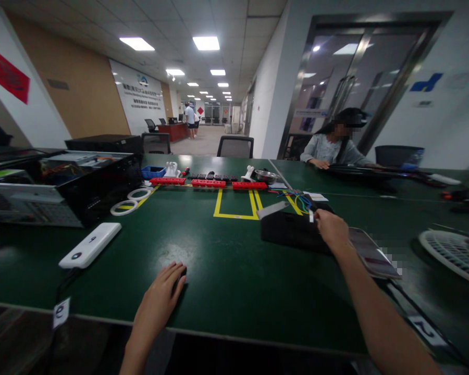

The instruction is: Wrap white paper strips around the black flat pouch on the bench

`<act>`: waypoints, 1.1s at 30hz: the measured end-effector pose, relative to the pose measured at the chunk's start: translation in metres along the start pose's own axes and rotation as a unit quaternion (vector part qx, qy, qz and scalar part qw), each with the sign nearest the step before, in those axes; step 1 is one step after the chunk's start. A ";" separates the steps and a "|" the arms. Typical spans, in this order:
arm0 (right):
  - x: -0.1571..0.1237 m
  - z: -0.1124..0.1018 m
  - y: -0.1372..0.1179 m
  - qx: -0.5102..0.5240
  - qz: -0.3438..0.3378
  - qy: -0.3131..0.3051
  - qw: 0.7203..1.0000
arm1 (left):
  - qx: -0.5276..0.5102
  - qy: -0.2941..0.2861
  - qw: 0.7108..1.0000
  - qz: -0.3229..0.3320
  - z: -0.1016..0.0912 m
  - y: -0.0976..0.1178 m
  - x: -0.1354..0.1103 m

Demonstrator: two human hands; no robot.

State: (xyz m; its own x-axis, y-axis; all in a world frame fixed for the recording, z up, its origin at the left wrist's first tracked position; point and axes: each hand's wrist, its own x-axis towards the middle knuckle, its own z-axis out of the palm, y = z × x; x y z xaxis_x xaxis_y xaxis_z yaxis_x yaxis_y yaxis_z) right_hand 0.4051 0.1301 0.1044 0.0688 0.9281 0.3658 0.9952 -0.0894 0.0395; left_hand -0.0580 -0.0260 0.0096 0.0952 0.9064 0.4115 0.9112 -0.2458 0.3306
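Observation:
My left hand (162,289) lies on the green table (219,250) near its front edge. Its fingers are stretched out and close together, and no object shows in it. Over the right end of a long black box (287,229), my right hand (331,228) is closed, its fingertips pinched; what they hold is too small to make out. A small white piece (311,215) shows just left of those fingertips. Coloured wires (299,199) lie behind the box, beside a white paper (316,197). A light strip (272,209) sticks up at the box's left end.
A phone (371,252) lies right of my right hand, its cable running forward. At left are an opened computer case (97,182), a white power bank (90,245) and two white rings (124,207). Red strips (208,183) line the back. Another person (332,143) sits across the table.

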 end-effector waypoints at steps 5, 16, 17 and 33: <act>-0.001 0.016 0.007 -0.037 0.014 0.063 0.997 | 0.001 0.002 1.000 0.001 0.001 -0.001 0.000; 0.016 0.042 -0.002 0.073 -0.161 -0.068 0.982 | -0.007 0.005 1.000 0.000 -0.001 0.000 0.000; 0.016 0.045 -0.004 0.083 -0.168 -0.095 0.978 | -0.006 0.003 1.000 -0.002 -0.001 0.001 0.000; -0.018 0.031 -0.051 0.066 -0.176 -0.204 0.961 | 0.039 0.002 0.999 0.021 0.000 0.001 0.001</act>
State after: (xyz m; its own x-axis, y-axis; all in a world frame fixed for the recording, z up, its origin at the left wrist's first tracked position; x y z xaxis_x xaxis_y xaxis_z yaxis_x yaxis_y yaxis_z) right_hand 0.3553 0.1295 0.0672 -0.2791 0.9593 -0.0441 0.9601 0.2777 -0.0342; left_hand -0.0569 -0.0257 0.0100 0.1333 0.8940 0.4277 0.9345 -0.2570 0.2461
